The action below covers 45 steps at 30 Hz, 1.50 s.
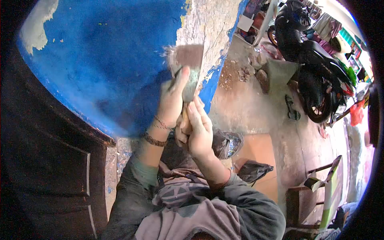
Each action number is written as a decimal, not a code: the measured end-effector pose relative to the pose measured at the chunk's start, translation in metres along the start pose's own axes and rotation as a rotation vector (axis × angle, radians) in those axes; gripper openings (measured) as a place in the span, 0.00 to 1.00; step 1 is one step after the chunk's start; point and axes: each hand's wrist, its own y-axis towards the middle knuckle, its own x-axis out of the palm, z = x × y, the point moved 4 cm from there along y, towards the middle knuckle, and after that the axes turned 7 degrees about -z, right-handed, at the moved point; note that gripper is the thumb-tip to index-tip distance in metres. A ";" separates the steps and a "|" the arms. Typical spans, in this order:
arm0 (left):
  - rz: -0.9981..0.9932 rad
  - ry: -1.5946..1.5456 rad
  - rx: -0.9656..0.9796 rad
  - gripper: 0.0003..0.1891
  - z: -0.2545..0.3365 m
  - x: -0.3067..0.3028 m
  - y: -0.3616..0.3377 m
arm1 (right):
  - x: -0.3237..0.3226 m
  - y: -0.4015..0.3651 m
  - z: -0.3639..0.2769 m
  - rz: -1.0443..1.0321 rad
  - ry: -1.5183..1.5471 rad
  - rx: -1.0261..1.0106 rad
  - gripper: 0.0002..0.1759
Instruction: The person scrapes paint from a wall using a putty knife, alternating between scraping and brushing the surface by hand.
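Note:
Both of my hands hold a putty scraper (191, 82) by its handle, its wide metal blade pointing away from me. My left hand (172, 100) has its fingers round the handle and its thumb along the blade's left side. Lower and to the right, my right hand (198, 130) closes round the handle. The blade's far edge lies against a blue painted surface (112, 60), where the paint gives way to a bare, flaking pale strip (214, 28). Frayed scrapings stick out by the blade's left corner.
A black motorbike (320, 66) stands at the upper right, near rubble (246, 72) on the floor. Black plastic bags (254, 170) lie below the panel's right side. A wooden frame (302, 204) is at lower right, a dark cabinet (48, 168) at left.

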 end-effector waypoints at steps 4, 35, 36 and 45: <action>-0.007 0.062 -0.012 0.24 0.002 -0.002 -0.008 | -0.001 0.000 0.007 0.024 -0.008 -0.001 0.25; -0.030 0.150 -0.007 0.19 0.063 0.019 0.004 | 0.052 0.001 -0.049 0.093 0.114 0.006 0.15; -0.021 0.135 0.011 0.19 0.041 0.009 0.010 | 0.042 0.001 -0.041 0.083 0.064 0.008 0.13; -0.017 0.098 0.000 0.20 0.084 0.039 0.011 | 0.053 0.013 -0.065 0.059 0.108 -0.030 0.19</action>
